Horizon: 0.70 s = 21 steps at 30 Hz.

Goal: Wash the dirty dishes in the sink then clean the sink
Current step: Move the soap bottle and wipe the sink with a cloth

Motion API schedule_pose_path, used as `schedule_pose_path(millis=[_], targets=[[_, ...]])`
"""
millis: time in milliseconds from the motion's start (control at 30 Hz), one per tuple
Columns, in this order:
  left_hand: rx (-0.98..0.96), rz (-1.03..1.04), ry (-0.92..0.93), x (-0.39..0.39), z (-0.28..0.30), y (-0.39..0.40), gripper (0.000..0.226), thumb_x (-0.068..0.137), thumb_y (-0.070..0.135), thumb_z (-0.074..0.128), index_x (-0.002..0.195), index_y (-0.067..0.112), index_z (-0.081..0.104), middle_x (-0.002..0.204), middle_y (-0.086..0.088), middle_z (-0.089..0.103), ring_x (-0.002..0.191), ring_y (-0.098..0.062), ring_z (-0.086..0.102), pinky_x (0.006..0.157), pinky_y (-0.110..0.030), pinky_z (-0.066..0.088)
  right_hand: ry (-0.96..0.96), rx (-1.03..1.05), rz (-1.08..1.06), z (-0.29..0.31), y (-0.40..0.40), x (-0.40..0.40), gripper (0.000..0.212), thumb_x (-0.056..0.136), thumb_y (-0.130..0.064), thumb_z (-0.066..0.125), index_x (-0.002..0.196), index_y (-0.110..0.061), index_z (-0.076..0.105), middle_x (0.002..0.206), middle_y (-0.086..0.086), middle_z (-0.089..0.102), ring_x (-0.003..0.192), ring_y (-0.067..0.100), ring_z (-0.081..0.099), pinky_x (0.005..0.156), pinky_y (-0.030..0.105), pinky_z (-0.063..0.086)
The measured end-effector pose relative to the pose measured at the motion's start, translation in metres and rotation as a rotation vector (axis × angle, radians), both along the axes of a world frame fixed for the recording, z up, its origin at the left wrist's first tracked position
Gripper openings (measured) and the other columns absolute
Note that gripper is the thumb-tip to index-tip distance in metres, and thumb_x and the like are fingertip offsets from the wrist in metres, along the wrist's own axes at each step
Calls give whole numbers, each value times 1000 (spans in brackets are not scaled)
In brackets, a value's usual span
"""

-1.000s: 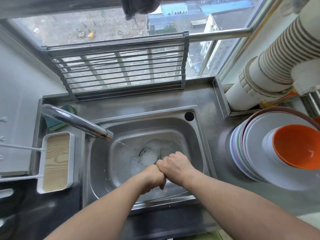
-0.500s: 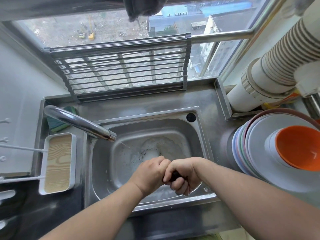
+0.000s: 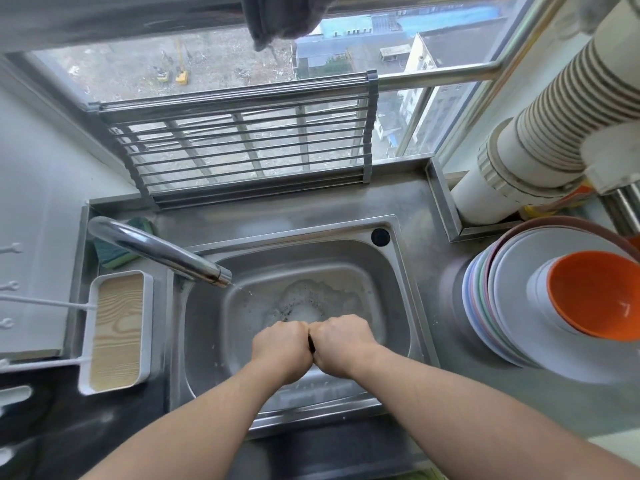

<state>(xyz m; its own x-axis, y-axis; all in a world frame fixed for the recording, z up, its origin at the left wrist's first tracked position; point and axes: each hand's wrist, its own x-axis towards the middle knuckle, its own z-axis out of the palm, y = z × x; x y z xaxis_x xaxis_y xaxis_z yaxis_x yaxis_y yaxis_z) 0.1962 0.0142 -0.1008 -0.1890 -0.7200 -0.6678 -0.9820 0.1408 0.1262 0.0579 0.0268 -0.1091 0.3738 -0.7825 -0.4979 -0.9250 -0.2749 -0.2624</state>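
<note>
Both hands, left hand (image 3: 281,349) and right hand (image 3: 341,344), are fisted knuckle to knuckle, gripping something small and dark I cannot identify. Below them lies the sink (image 3: 207,327), foam (image 3: 304,299) just beyond. Best wring firmly over the basin, keeping drips inside.

Window (image 3: 214,64), rear, with dark cloth (image 3: 280,19) hanging at its top edge. Metal rack (image 3: 242,147) leaning against the window at the counter's rear edge. White tray (image 3: 116,329) with wood-grain base, counter's left edge. White ribbed pipe (image 3: 540,133), rear right corner.
</note>
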Motion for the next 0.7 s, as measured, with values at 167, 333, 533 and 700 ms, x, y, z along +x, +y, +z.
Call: schedule_pose_path(millis=[167, 333, 533, 700], targets=[[167, 323, 69, 0, 3, 0, 24, 79, 19, 39, 83, 25, 62, 80, 3, 68, 70, -22, 62, 53, -28, 43, -9, -54, 38, -1, -2, 7, 19, 90, -13, 57, 95, -23, 41, 93, 3, 75, 83, 33, 73, 66, 37, 32], [437, 725, 332, 7, 10, 10, 43, 49, -3, 43, 82, 11, 66, 69, -13, 54, 56, -23, 36, 48, -26, 27, -14, -55, 86, 1, -3, 8, 25, 93, -8, 54, 96, -23, 34, 93, 4, 74, 79, 35, 69, 63, 38, 39], [458, 955, 635, 6, 25, 5, 49, 76, -4, 50, 115, 25, 58, 100, -7, 64, 76, -19, 47, 60, -30, 42, -81, 21, -276, 4, 9, 2, 42, 92, -13, 59, 113, -29, 27, 111, 6, 62, 93, 38, 67, 62, 41, 42], [277, 871, 870, 7, 34, 10, 56, 96, -7, 57, 127, 39, 65, 97, 5, 73, 71, 6, 64, 66, -11, 49, -543, 361, -712, 18, 17, -16, 46, 81, -30, 67, 110, -38, 31, 115, -1, 47, 95, 17, 56, 74, 34, 43]])
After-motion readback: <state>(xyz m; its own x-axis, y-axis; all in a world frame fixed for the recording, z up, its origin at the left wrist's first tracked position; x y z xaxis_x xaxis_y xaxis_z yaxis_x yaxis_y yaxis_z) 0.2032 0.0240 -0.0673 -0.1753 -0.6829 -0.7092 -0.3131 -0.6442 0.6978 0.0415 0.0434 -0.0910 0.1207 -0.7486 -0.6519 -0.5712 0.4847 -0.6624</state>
